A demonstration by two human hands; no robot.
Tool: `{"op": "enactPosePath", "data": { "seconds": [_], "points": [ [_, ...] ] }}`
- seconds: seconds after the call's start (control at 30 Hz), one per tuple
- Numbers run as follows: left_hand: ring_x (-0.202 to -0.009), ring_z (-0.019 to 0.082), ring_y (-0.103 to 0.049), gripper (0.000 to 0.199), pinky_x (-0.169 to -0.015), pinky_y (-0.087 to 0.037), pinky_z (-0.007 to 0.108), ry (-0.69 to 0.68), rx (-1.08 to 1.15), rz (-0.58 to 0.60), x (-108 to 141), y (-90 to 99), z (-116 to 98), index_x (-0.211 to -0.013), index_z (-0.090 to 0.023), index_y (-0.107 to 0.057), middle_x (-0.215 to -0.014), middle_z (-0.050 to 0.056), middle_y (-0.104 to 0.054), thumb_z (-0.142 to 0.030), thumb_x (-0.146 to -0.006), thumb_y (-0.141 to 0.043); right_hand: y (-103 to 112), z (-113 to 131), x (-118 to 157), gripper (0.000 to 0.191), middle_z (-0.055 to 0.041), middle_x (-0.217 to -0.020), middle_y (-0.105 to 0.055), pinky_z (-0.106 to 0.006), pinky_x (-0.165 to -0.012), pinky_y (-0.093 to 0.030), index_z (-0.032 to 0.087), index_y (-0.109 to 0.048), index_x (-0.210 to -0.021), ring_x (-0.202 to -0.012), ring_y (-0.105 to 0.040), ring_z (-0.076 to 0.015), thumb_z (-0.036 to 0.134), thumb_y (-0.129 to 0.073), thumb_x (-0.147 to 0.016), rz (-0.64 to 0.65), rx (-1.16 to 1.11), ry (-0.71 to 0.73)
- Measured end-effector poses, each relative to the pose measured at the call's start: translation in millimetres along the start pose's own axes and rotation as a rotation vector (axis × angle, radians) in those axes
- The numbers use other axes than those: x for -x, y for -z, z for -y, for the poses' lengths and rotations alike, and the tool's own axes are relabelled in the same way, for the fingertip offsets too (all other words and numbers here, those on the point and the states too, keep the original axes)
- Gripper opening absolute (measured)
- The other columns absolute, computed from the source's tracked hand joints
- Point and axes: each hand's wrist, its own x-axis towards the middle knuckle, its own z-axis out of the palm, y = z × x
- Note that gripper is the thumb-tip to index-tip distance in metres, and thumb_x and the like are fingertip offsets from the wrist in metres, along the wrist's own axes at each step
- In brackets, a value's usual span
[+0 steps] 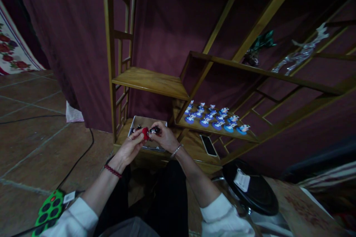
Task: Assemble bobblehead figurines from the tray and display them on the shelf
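Pinching a round red piece (145, 133) and a small dark figurine (154, 130), bare hands (132, 146) close together

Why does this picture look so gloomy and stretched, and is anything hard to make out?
Head view: dim overall, darkest near the top right; the shelving slants and stretches toward the edges, as through a wide lens; the held red piece looks too small and soft for detail.

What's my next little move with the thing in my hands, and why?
I'd gently press the small black-topped figurine onto the rounded red piece. Your right hand pinches the first, your left hand the second, close together, and the small blue-and-purple figurines nearby stand on round bases. Whether yours are already joined, I can't tell.
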Motion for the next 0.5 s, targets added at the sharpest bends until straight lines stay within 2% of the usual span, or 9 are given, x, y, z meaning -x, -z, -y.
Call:
{"op": "enactPosePath", "data": {
  "seconds": [0.27,0.5],
  "points": [
    [-0.075,0.011,-0.06,0.031,-0.07,-0.045,0.021,0.026,-0.013,0.015,-21,-4.1,4,-0.092,-0.014,-0.066,-0.088,0.005,-0.067,-0.011,-0.061,-0.071,9,-9,-6,0.021,0.0011,-0.081,-0.06,-0.026,-0.067,-0.044,0.019,-0.052,-0.086,-0.071,-0.055,-0.0122,0.03,-0.059,-0.07,-0.051,0.024,-0.027],
    [-0.075,0.01,-0.059,0.031,-0.071,-0.045,0.021,0.017,-0.022,-0.015,-28,2.7,8,-0.09,-0.014,-0.066,-0.085,0.004,-0.067,-0.012,-0.059,-0.073,1,-21,-11,0.02,0.0011,-0.078,-0.059,-0.025,-0.064,-0.043,0.019,-0.052,-0.086,-0.068,-0.053,-0.0122,0.029,-0.058,-0.07,-0.069,0.049,-0.052]
  ]
}}
